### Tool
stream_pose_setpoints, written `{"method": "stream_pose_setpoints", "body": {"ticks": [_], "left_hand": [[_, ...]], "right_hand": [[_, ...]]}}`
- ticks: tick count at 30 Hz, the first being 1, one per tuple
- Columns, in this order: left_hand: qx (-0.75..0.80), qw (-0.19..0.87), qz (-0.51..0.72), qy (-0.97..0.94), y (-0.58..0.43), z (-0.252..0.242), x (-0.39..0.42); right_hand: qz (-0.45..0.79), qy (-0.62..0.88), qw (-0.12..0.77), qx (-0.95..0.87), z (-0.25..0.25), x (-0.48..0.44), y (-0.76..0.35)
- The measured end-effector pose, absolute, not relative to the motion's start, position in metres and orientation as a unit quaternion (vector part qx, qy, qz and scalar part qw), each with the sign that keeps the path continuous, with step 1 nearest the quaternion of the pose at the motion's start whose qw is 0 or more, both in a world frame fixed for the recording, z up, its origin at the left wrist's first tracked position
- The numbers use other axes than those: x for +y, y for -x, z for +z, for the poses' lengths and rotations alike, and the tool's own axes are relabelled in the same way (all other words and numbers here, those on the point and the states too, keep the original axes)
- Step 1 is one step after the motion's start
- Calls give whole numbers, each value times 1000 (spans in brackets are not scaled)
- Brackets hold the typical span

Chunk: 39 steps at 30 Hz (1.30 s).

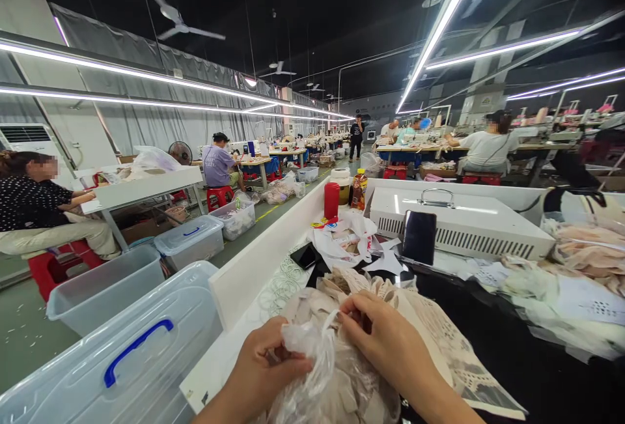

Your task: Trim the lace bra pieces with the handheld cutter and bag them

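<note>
Both of my hands are at the gathered neck of a clear plastic bag point(312, 385) stuffed with beige fabric pieces. My left hand point(266, 365) pinches the bunched plastic between thumb and fingers. On the other side, my right hand point(385, 336) has its thumb and fingertips closed on a whitish strand of the bag's neck. Beige lace fabric point(439, 326) spreads out beside and behind the bag, partly under my right wrist.
A white metal box point(469, 219) with a handle stands at the back, a dark phone point(418, 236) leaning on it. A red bottle point(331, 200) and white scraps point(342, 241) are near. Lidded plastic bins point(161, 326) line the left. Lace piles point(586, 294) lie right. People sit farther off.
</note>
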<state>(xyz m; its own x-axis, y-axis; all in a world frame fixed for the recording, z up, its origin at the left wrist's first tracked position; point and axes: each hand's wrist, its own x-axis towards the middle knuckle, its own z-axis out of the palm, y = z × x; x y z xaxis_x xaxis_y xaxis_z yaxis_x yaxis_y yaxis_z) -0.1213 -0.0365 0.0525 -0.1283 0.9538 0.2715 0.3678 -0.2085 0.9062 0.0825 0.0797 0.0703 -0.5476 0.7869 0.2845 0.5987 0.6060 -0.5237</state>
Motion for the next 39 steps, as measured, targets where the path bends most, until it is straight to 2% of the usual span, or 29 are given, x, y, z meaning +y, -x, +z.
{"method": "stream_pose_setpoints", "body": {"ticks": [5, 11, 16, 22, 25, 30, 32, 35, 39], "left_hand": [[576, 344, 485, -561, 124, 47, -35], [631, 260, 402, -611, 121, 54, -29], [615, 259, 458, -588, 119, 58, -30], [609, 181, 521, -570, 120, 49, -37], [624, 175, 538, -538, 119, 46, -42], [647, 239, 533, -490, 117, 52, -44], [651, 230, 534, -488, 116, 53, -44], [644, 121, 545, -523, 114, 49, -47], [599, -121, 497, -616, 109, 45, -54]], "right_hand": [[138, 363, 256, -885, 64, 73, -81], [35, 279, 233, -931, 72, 75, -74], [8, 318, 246, -916, 77, 82, -72], [-13, 358, 265, -895, 79, 80, -72], [-18, 368, 277, -887, 75, 80, -74], [-27, 283, 275, -918, 71, 79, -73], [-33, 229, 264, -936, 71, 78, -71], [-41, 201, 255, -945, 74, 78, -67], [-37, 218, 260, -940, 78, 80, -67]]}}
